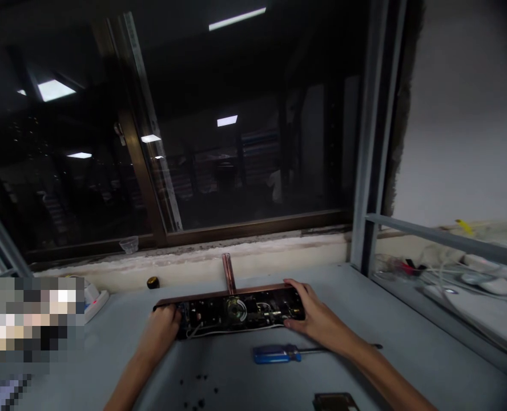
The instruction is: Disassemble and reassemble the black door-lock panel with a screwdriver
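A long black housing [253, 308] with a copper-coloured edge is held in front of me, its open side showing wires, small electronic parts and a round piece in the middle. My left hand [161, 328] grips its left end with the fingers curled. On the right end, my right hand [311, 314] clasps it, fingers at the upper edge and thumb at the lower. Behind the housing rises a copper-coloured post [228, 274]. A blue-handled screwdriver [277, 354] lies on the table below, its shaft partly hidden under my right forearm.
Several small dark screws [200, 403] lie scattered on the grey table [232, 382]. A dark flat part [334, 402] sits at the front edge of view. A white power strip [96, 305] and a dark cap [153, 282] stand at back left. Cables [444, 274] pile beyond the right-hand rail [446, 241].
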Demonstrator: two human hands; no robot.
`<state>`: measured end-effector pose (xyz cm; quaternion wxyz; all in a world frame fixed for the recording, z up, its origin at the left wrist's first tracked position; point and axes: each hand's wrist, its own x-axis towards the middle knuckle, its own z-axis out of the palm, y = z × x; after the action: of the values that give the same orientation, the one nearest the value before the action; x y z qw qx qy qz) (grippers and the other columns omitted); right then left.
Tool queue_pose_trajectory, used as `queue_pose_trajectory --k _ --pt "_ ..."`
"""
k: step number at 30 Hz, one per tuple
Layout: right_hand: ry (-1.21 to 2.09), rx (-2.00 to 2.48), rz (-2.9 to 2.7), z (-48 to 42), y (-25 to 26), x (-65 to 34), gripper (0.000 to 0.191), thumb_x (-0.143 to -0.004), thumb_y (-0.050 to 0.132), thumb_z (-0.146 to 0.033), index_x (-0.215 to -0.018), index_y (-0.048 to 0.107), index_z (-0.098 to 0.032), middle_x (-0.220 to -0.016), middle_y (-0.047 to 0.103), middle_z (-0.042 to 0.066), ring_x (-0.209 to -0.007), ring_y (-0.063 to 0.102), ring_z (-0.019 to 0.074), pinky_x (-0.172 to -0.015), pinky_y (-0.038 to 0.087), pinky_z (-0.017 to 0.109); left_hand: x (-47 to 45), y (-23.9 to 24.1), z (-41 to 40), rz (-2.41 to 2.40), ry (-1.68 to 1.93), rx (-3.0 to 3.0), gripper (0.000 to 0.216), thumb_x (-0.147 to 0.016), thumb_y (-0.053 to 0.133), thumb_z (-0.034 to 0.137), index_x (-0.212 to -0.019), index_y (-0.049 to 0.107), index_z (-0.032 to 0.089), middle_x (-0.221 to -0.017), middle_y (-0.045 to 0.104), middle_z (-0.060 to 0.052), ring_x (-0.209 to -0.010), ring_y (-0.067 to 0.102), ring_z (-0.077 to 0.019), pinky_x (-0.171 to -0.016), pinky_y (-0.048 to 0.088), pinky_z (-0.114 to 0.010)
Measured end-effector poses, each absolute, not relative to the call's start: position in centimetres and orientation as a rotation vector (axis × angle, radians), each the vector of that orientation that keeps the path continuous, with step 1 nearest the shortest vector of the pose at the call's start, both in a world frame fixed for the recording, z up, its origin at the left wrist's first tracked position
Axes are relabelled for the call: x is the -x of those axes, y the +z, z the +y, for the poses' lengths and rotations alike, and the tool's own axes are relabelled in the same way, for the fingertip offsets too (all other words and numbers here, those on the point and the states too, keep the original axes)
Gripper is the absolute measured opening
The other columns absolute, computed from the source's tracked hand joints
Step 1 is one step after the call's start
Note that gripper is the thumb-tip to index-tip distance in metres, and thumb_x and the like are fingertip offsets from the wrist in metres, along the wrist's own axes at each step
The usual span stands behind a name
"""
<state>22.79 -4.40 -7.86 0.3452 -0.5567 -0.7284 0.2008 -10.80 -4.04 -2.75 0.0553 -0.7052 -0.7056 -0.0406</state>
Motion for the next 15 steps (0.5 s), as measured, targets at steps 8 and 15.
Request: queue_pose_trajectory --k 8,15 --pt "0.51 1.447 -1.877 -4.6 -8.1 -22.7 0.07 -0.067 0.054 -0.032 -0.128 0.02 -0.023 -0.12 0.036 0.01 -0.106 0.049 0.0242 -0.089 0.04 0.036 9.1 -2.8 -4.5 -2.161 -0.036 2.086 0.029 -0.086 0.033 0.019 -0.095 0.061 0.015 -0.101 0.065 -0.014 -0.096 0.06 -0.0249 -0.077 0.044 -0.033" --pt "0.54 1.446 -1.903 -4.9 -7.8 -22.5 0.068 -0.068 0.053 -0.029 -0.129 0.022 -0.023 -0.122 0.038 0.01 -0.104 0.051 0.0237 -0.087 0.042 0.036 11.2 -1.3 -5.2 -2.34 -0.038 2.025 0.033 -0.081 0.034 0.024 -0.078 0.065 0.017 -0.087 0.068 -0.014 -0.084 0.063 -0.0274 -0.069 0.042 -0.033"
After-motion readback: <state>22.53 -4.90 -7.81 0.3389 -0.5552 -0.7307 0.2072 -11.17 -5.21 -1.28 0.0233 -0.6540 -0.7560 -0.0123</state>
